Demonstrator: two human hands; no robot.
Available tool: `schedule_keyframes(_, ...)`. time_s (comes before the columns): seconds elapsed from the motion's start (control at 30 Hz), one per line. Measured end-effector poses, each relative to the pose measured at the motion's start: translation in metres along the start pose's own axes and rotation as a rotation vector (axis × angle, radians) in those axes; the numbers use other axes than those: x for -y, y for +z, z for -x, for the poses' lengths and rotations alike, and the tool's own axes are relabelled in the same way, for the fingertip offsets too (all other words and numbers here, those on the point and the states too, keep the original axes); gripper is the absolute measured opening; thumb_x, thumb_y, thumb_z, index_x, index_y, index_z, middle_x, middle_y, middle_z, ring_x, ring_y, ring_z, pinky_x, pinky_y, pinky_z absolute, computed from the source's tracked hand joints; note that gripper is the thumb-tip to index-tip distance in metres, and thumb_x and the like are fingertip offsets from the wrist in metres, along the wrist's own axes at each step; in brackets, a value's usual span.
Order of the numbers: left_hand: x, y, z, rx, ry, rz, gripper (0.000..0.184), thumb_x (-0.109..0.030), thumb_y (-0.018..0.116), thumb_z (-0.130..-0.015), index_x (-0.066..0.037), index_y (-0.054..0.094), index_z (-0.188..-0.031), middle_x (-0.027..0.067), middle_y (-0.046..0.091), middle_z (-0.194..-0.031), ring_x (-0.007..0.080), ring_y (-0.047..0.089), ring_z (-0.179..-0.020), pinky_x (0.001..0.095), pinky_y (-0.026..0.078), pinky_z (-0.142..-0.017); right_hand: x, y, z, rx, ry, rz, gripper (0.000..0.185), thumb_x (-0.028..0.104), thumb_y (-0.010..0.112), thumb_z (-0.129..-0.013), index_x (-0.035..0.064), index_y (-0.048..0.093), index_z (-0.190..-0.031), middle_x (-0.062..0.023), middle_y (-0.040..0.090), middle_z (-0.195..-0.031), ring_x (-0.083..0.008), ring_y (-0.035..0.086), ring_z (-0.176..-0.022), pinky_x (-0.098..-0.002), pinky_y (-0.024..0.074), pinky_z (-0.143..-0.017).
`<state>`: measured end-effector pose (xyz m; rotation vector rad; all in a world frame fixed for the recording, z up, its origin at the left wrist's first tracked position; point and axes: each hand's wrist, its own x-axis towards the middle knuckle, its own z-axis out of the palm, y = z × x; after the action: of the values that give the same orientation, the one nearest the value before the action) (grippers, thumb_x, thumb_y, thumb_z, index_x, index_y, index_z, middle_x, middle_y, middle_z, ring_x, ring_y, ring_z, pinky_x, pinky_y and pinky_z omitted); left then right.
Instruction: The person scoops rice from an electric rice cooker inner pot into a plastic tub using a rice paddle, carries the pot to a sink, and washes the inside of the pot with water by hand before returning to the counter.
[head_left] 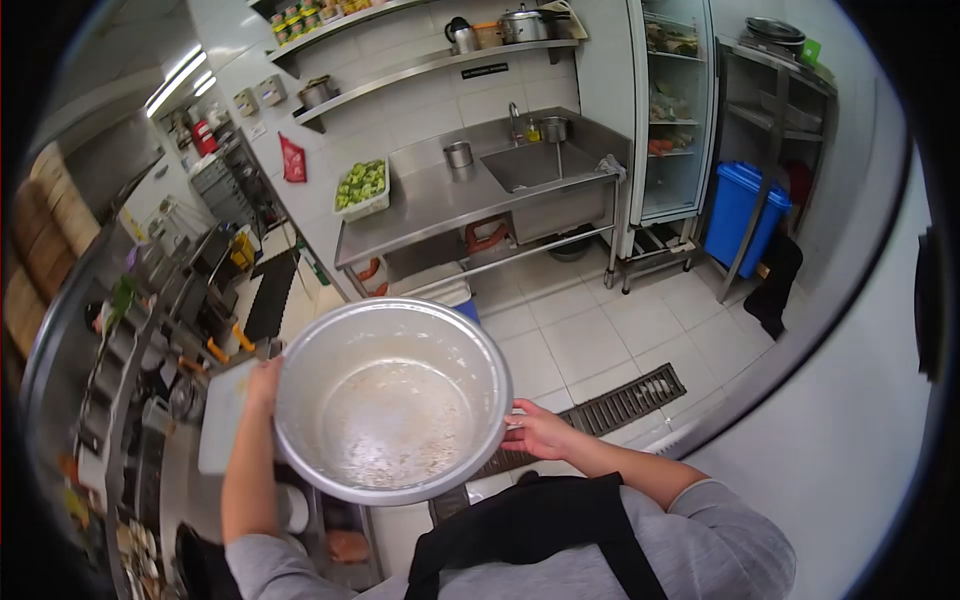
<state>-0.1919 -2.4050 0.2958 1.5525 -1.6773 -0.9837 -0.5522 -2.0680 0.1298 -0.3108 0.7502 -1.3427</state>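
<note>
A large, round silver metal basin (318, 352) is held up in front of me, its open top tilted toward my view. Small pale bits and wet-looking residue cling to its bottom. My left hand (264, 384) grips the rim on the left side, with its fingers partly hidden behind the basin. On the opposite side, my right hand (538, 432) holds the basin's lower right edge, fingertips against the metal.
Ahead, a steel counter (420, 205) bears a tray of chopped greens (362, 187), a metal pot (458, 154) and a sink (535, 165). A glass-door fridge (670, 120) and a blue bin (745, 215) stand right. A floor drain (630, 397) crosses the tiles.
</note>
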Motion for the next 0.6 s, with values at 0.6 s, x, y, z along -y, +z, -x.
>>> schedule_keyframes(0.6, -0.187, 0.52, -0.402, 0.461, -0.12, 0.518, 0.034, -0.02, 0.06, -0.084, 0.006, 0.061, -0.107, 0.0145, 0.065, -0.099, 0.025, 0.063, -0.087, 0.0366, 0.05, -0.075, 0.46, -0.178, -0.231, -0.354, -0.631, -0.173, 0.046, 0.019, 0.039, -0.099, 0.0193, 0.028, -0.144, -0.0034, 0.045, -0.136, -0.0207, 0.047, -0.122, -0.0432, 0.0404, -0.1)
